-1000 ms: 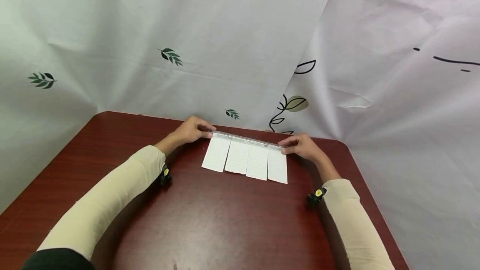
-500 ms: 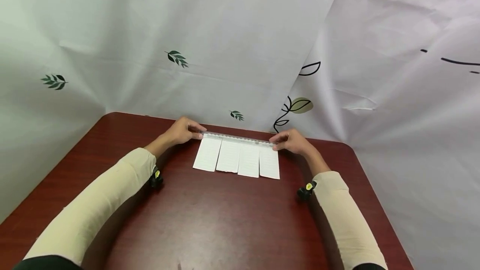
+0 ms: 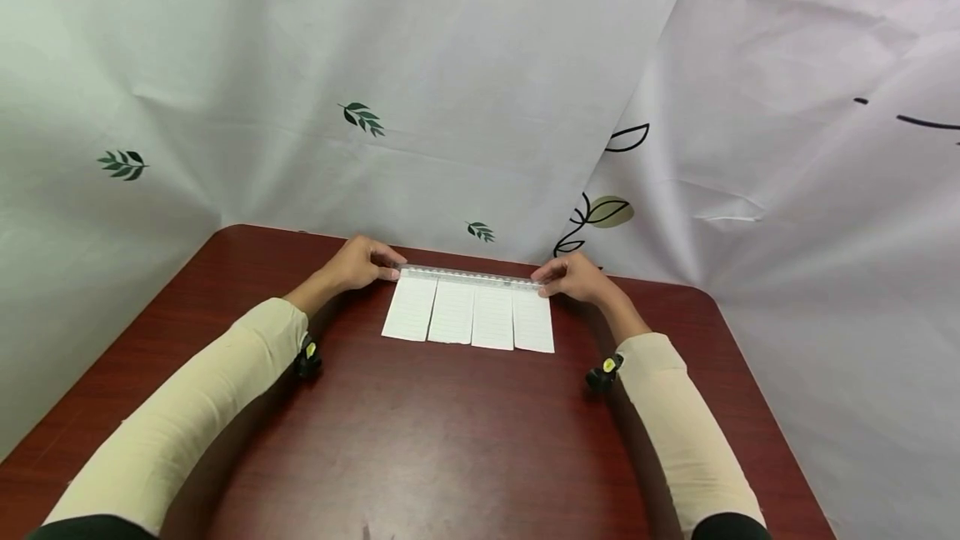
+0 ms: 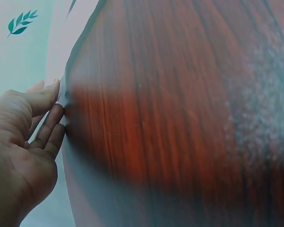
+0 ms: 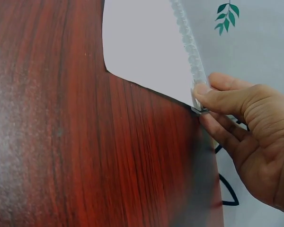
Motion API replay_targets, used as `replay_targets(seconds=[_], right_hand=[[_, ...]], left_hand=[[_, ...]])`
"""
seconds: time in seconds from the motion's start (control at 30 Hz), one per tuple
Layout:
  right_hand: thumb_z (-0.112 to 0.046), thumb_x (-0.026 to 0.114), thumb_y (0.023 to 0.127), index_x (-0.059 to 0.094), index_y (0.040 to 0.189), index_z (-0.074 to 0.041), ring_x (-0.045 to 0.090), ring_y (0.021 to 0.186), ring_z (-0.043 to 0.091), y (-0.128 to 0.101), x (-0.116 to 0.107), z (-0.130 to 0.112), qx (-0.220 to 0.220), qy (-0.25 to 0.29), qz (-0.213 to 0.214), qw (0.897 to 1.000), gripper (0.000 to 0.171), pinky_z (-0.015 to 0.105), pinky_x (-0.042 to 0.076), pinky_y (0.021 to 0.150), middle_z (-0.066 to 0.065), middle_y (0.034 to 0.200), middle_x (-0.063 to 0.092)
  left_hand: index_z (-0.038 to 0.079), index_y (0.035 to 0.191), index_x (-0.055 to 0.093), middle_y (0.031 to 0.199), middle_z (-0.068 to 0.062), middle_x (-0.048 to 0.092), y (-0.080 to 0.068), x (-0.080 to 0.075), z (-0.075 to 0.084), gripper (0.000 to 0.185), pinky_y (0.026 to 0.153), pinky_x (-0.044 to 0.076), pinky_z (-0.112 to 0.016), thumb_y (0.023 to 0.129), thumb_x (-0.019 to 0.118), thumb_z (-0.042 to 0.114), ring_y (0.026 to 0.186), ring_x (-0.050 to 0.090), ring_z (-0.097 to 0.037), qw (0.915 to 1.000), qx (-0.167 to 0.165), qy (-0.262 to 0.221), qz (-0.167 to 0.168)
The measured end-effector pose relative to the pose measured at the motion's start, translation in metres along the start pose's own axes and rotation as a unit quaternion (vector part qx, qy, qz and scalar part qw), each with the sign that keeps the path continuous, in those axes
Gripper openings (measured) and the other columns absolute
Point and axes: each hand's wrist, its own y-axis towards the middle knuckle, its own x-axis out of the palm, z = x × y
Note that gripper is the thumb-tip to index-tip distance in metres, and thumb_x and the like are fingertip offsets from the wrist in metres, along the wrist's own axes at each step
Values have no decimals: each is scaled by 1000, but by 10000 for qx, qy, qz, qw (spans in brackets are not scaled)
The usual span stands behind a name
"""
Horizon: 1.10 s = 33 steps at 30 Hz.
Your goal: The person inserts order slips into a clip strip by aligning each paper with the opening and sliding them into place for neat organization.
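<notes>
A clear plastic ruler (image 3: 472, 277) with a wavy pattern lies along the top ends of several white paper strips (image 3: 452, 315), set side by side near the table's far edge. Faint lines show on the strips. My left hand (image 3: 354, 264) pinches the ruler's left end between thumb and fingers. At the other end, my right hand (image 3: 576, 278) pinches it, thumb on top and fingers beneath, as the right wrist view shows beside a white strip (image 5: 144, 42). Whether the strips are fixed to the ruler, I cannot tell. In the left wrist view the ruler is barely visible.
The dark red wooden table (image 3: 435, 440) extends towards me in front of the strips. A white sheet (image 3: 480, 90) printed with leaves hangs right behind the table's far edge and along the right side.
Both hands have shifted left across the table, and the ruler and paper strips have moved along with them. The right end has swung slightly away, so the row lies straighter. The head view has turned a little left.
</notes>
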Motion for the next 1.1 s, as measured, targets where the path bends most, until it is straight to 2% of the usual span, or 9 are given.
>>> replay_targets(seconds=[0.1, 0.37, 0.6, 0.83, 1.1], right_hand=[[2, 89, 93, 85, 121, 2, 79, 115, 33, 0, 0, 1, -11, 3, -2, 10000, 29, 45, 64, 101, 22, 123, 84], [2, 88, 94, 84, 122, 4, 77, 118, 38, 0, 1, 4, -122, 63, -31, 9999, 29, 45, 63, 102, 25, 125, 83], [2, 87, 95, 84, 124, 3, 76, 119, 38, 0, 2, 4, -76, 38, -24, 10000, 29, 46, 63, 102, 25, 127, 82], [4, 86, 95, 84, 123, 3, 77, 118, 34, -1, 3, 3, -73, 2, -25, 10000, 28, 43, 64, 101, 23, 126, 83], [2, 85, 96, 84, 124, 2, 77, 120, 35, -1, 2, 6, 8, 50, -19, 10000, 28, 43, 63, 103, 23, 127, 83]], left_hand=[[0, 123, 86, 128, -23, 83, 0, 1, 0, 24, 115, 55, -62, 100, 86, 7, 133, 72, -46, 10000, 18, 21, 0], [-1, 124, 84, 120, -20, 85, 2, 1, 1, 23, 106, 58, -57, 102, 84, 6, 120, 76, -41, 9997, 74, 212, -36], [-3, 126, 82, 121, -23, 83, 3, 1, 1, 24, 108, 58, -60, 103, 81, 5, 120, 75, -43, 9994, 152, 260, -196], [-3, 124, 81, 121, -23, 83, 1, 1, 0, 22, 107, 58, -61, 104, 81, 6, 120, 75, -43, 9991, 228, 282, -215], [-2, 125, 82, 122, -22, 83, 4, 2, 1, 22, 108, 58, -60, 104, 81, 5, 121, 75, -42, 9994, 130, 242, -198]])
